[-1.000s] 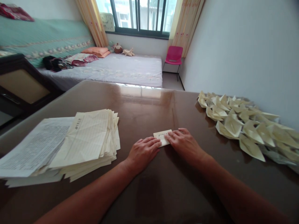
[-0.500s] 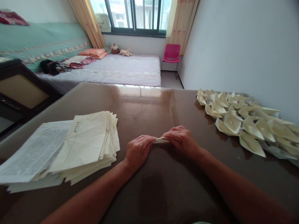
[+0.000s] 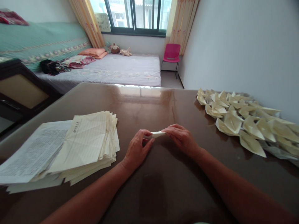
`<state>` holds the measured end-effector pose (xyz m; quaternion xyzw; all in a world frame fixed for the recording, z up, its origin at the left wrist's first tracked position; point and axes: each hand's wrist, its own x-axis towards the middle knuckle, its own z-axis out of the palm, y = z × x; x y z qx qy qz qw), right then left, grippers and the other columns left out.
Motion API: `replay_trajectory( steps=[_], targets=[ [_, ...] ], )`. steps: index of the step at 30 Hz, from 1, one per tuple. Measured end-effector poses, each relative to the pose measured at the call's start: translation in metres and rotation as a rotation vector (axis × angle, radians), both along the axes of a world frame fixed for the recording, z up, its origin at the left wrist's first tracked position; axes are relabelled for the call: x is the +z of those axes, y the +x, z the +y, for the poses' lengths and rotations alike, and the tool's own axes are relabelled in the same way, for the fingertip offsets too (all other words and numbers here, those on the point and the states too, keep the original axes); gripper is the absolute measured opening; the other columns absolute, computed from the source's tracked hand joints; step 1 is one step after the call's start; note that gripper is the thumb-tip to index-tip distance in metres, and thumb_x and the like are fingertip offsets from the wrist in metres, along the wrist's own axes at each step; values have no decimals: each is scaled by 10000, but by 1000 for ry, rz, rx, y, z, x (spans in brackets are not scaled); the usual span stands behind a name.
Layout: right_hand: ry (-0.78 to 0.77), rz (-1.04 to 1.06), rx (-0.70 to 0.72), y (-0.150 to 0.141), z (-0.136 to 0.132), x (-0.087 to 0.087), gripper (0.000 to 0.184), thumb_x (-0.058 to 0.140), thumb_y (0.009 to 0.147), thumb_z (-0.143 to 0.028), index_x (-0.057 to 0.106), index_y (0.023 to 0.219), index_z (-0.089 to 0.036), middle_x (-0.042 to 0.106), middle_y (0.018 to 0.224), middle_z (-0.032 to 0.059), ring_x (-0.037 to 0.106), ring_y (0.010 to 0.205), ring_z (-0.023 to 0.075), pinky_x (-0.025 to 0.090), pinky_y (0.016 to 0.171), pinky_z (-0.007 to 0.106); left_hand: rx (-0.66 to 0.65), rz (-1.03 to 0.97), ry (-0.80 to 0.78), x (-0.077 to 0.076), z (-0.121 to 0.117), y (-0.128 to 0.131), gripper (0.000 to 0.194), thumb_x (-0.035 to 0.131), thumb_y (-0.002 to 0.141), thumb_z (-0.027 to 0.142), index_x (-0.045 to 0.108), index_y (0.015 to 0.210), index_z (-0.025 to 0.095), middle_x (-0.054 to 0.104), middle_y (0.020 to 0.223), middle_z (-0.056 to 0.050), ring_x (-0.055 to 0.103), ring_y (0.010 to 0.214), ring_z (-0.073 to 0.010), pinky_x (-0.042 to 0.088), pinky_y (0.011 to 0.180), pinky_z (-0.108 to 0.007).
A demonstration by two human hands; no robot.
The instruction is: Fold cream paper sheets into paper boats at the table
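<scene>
Between my two hands is a small folded piece of cream paper (image 3: 158, 134), held just above the brown tabletop. My left hand (image 3: 139, 145) grips its left end, with the thumb a little below the fingers. The right end is pinched by my right hand (image 3: 181, 136), whose fingers cover that part of the paper. To the left lies a stack of lined cream sheets (image 3: 86, 137), the top one creased. On the right sit several rows of folded paper boats (image 3: 232, 119).
A printed white sheet (image 3: 39, 149) lies partly under the cream stack. The glossy brown table (image 3: 144, 115) runs toward a bed (image 3: 130, 70). A pink chair (image 3: 172, 53) stands beyond its far side, and a dark cabinet (image 3: 22, 90) is at left.
My left thumb has moved apart from its fingers, and the left hand has shifted slightly up. More of the paper's white upper side shows. The right hand has barely moved.
</scene>
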<state>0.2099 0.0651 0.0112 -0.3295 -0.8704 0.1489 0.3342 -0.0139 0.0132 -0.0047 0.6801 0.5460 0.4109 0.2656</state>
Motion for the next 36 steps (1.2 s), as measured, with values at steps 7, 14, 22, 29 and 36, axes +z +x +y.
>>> replay_trajectory(
  steps=[7, 14, 22, 29, 36],
  targets=[
    [96, -51, 2, -3, -7, 8, 321, 485, 938, -200, 617, 1210, -309, 660, 1209, 4, 551, 1093, 196, 452, 940, 380, -54, -115, 114, 6, -1, -1, 113, 584, 881, 272, 632, 917, 177, 621, 938, -25, 592, 829, -115, 499, 739, -211],
    [-134, 218, -140, -11, -3, -2, 355, 537, 914, -305, 577, 1266, -295, 431, 1445, 59, 432, 1272, 236, 475, 985, 411, -31, -283, -32, 4, 2, 1, 267, 620, 856, 309, 674, 1064, 150, 590, 818, -14, 536, 684, -83, 451, 574, -169],
    [-762, 527, -73, -12, 2, -13, 625, 593, 868, -413, 349, 1423, -262, 558, 1298, 120, 651, 922, 198, 555, 789, 360, -108, -424, -215, 1, 2, 2, 513, 590, 871, 348, 466, 1335, 169, 596, 799, -1, 535, 609, -85, 469, 511, -180],
    [-859, 660, -111, -11, 8, -8, 475, 645, 825, -398, 531, 1245, -209, 659, 1164, 105, 638, 1006, 222, 528, 818, 340, -52, 213, 260, 4, -2, -1, 350, 527, 897, 197, 575, 1238, 262, 558, 1166, -72, 504, 1084, -205, 518, 842, -321],
    [-696, 461, -104, -9, 9, -13, 427, 580, 866, -372, 528, 1265, -231, 614, 1245, 106, 647, 931, 207, 541, 753, 349, -193, 510, 438, 6, 0, -5, 187, 550, 908, 231, 678, 1043, 251, 661, 996, -23, 512, 983, -184, 489, 887, -325]
  ],
)
